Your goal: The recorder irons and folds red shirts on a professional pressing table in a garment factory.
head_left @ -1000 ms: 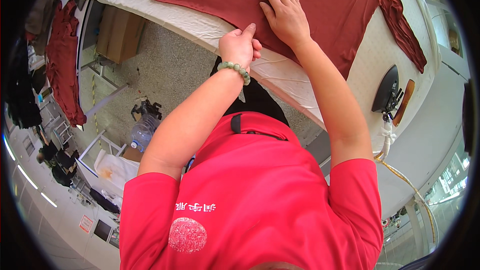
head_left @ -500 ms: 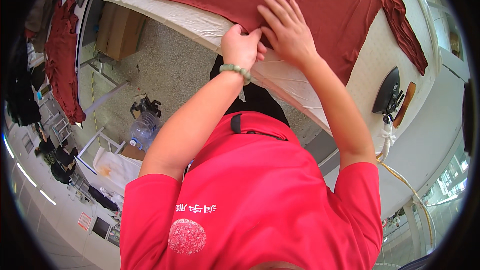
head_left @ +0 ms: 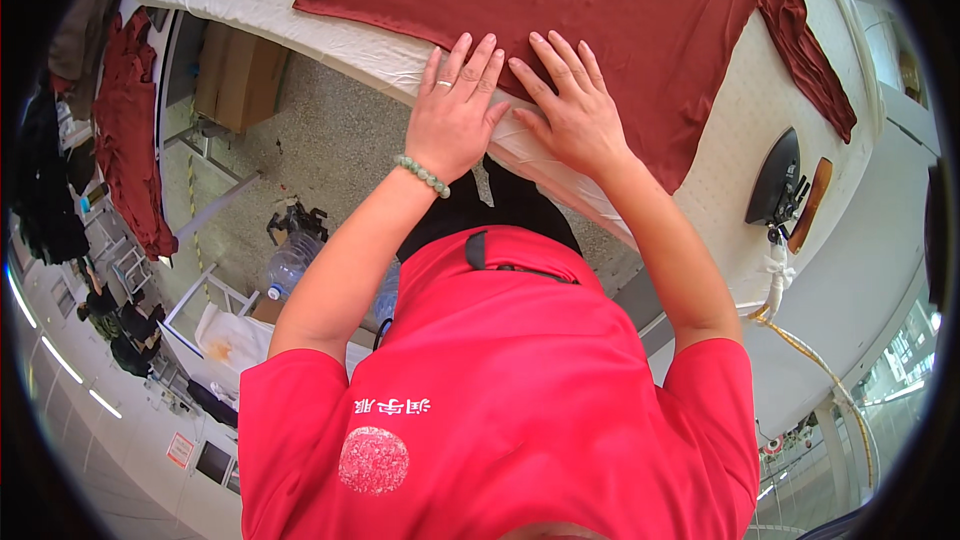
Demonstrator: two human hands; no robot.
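A dark red garment (head_left: pixel 560 0) lies spread over the white padded table (head_left: pixel 260 5), its lower hem along the near edge. My left hand (head_left: pixel 455 105) rests open on that hem, palm down and fingers stretched out. A ring and a green bead bracelet (head_left: pixel 423 175) are on that hand and wrist. Beside it, my right hand (head_left: pixel 572 105) lies flat on the cloth, fingers a little apart. Both thumbs point inward with a small gap between them. Whatever is under the palms is hidden.
On the table at the right stands a dark iron (head_left: pixel 775 180), a brown wooden piece (head_left: pixel 811 205) beside it and a hose (head_left: pixel 815 355) trailing down. More red cloth (head_left: pixel 125 130) hangs at the left. A cardboard box (head_left: pixel 240 75) and a clear plastic bottle (head_left: pixel 290 262) sit below.
My left hand has let go of the hem it was pinching, moved slightly left and spread flat. My right hand has drawn a little nearer. The cloth's near edge has shifted slightly.
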